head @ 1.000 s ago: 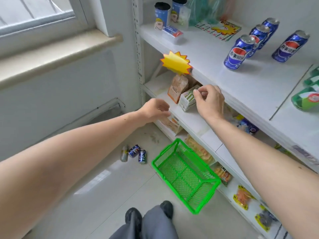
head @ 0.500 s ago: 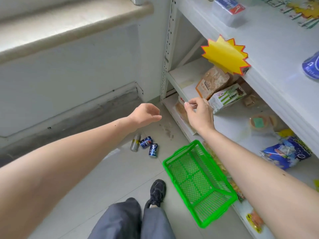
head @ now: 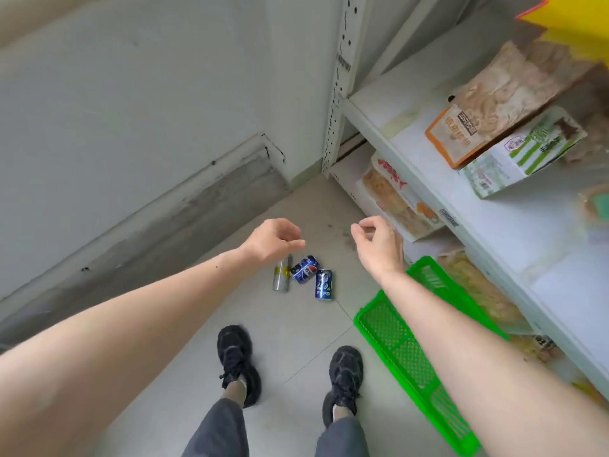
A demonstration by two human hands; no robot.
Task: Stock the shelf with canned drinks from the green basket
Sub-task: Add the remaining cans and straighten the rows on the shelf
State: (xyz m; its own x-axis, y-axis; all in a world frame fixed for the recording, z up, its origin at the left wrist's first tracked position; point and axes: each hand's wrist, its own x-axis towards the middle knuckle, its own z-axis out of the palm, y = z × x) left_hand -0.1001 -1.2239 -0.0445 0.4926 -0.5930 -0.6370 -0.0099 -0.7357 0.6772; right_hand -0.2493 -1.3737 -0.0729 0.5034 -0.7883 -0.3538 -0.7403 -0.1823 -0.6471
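Note:
Three cans lie on the grey floor: a slim silver can (head: pixel 282 273), a blue cola can (head: pixel 305 269) on its side and a second blue can (head: pixel 324 284). My left hand (head: pixel 274 241) hovers just above them, fingers curled, holding nothing. My right hand (head: pixel 377 243) hangs to the right of the cans, fingers loosely closed and empty. The green basket (head: pixel 392 334) sits on the floor under my right forearm, with nothing visible inside it. The white shelf (head: pixel 438 206) runs along the right.
Snack bags and a green-striped box (head: pixel 524 153) lie on the middle shelf; packets (head: pixel 398 199) fill the lower one. A yellow star tag (head: pixel 573 14) hangs at top right. My black shoes (head: pixel 237 361) stand below the cans. A wall and skirting close the left.
My view has tilted down to the floor. Both hands have dropped away from the shelf toward the cans on the floor; the upper shelf with its cans has left the view.

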